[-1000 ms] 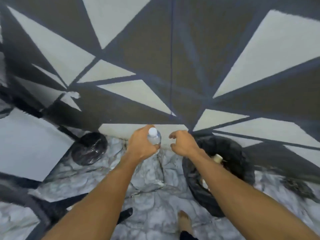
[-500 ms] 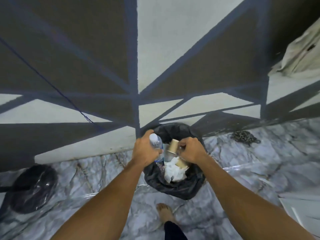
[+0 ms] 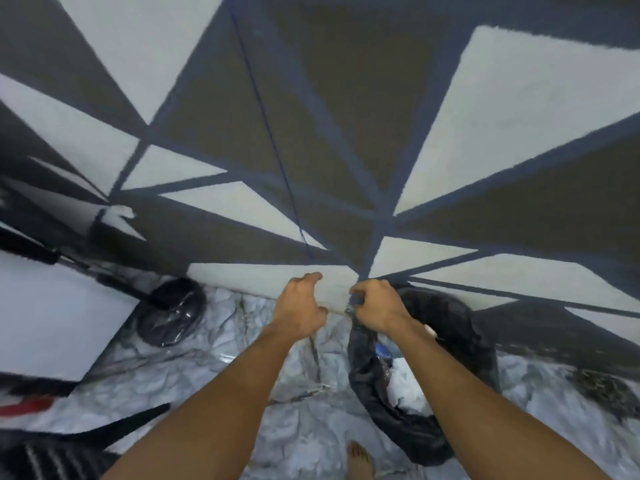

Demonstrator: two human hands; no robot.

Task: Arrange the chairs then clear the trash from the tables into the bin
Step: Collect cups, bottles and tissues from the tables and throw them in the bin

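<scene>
A bin with a black bag liner stands on the marble floor against the wall, to the right of my hands. Inside it lie white crumpled paper and a plastic bottle with a blue label. My right hand pinches the near-left rim of the black liner. My left hand hovers just left of the bin with its fingers loosely curved and nothing in it.
A white table top fills the left side, with its round black base on the floor. A black chair part lies at lower left. My bare foot stands below the bin. A dark clump lies at right.
The bottle that my left hand held over the bin has left it and lies inside the bin. My right hand now grips the liner rim. The view has swung left.
</scene>
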